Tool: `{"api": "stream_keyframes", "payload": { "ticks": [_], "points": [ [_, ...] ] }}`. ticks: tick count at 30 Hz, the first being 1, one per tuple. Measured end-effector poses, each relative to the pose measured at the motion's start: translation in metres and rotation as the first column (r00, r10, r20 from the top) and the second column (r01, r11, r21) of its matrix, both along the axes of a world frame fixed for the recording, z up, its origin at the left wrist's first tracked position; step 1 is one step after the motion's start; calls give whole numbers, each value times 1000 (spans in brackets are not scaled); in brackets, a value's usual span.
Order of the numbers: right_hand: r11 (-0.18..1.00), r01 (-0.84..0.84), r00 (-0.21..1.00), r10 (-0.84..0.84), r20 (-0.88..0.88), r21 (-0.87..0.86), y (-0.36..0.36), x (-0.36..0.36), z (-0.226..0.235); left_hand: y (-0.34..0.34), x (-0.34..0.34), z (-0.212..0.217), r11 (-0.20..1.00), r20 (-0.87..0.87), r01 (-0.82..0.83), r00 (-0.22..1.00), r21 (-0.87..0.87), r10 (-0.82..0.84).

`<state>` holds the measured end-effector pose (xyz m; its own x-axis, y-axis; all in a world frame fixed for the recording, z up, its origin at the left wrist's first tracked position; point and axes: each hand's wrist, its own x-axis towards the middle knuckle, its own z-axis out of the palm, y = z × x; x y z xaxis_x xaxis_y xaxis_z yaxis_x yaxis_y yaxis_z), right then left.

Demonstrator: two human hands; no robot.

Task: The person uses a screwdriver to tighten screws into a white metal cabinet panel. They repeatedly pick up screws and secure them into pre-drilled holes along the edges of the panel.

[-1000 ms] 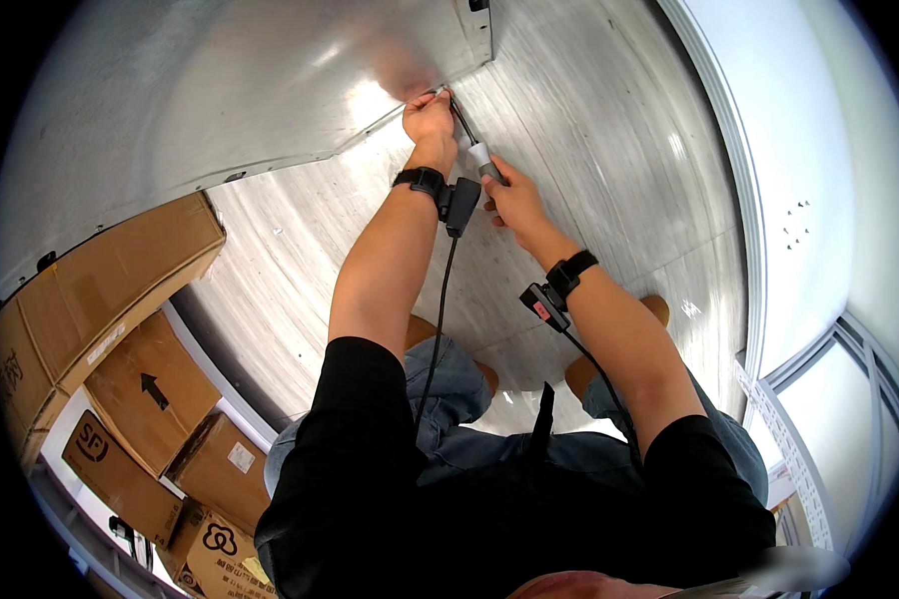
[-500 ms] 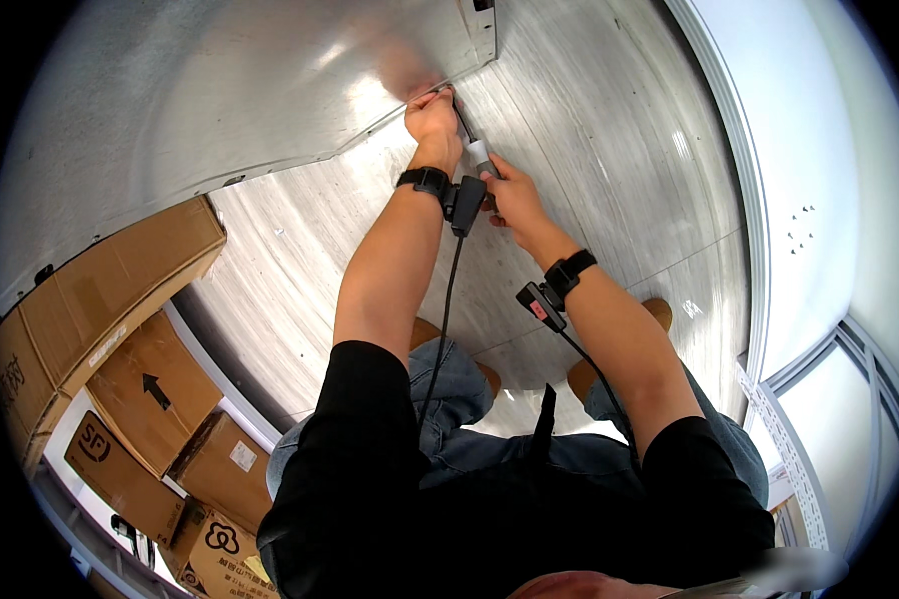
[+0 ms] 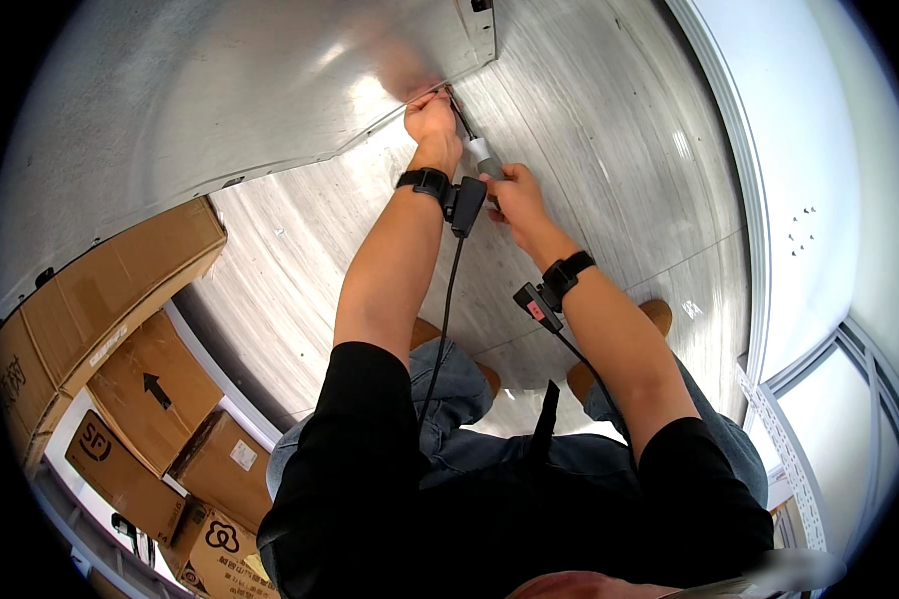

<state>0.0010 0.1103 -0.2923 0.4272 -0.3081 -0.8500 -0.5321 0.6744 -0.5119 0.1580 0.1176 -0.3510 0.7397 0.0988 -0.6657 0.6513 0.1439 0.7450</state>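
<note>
My right hand (image 3: 521,202) is closed around the grey and white handle of a screwdriver (image 3: 480,150). Its thin dark shaft slants up and left toward the lower edge of a large metal panel (image 3: 260,90). At that edge, beside the shaft's far end, the fingers of my left hand (image 3: 432,118) are pinched together. Whatever lies between those fingertips is hidden, and so is the spot where the screwdriver's tip ends.
Cardboard boxes (image 3: 155,389) stand stacked at the lower left. Several small dark pieces (image 3: 801,232) lie on a white surface at right. Cables run from the black wrist devices on both my arms. Grey wood-grain floor (image 3: 609,130) lies beneath.
My right hand has slid slightly down the screwdriver handle, fingers shifted, so more of its grey part shows. My left hand stays at the panel edge.
</note>
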Motion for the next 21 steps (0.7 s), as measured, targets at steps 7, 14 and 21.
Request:
{"api": "stream_keyframes", "payload": {
  "ticks": [7,14,21],
  "points": [
    [988,152,988,-151,-29,14,1,-1,-3,2,3,-12,1000,37,-9,999,14,8],
    [997,72,997,-72,23,-40,5,-8,-21,1,3,-4,1000,23,-10,1000,21,10],
    [989,147,989,-148,-22,-10,11,1,-6,5,3,-10,999,21,31,999,38,-32]
  ]
}}
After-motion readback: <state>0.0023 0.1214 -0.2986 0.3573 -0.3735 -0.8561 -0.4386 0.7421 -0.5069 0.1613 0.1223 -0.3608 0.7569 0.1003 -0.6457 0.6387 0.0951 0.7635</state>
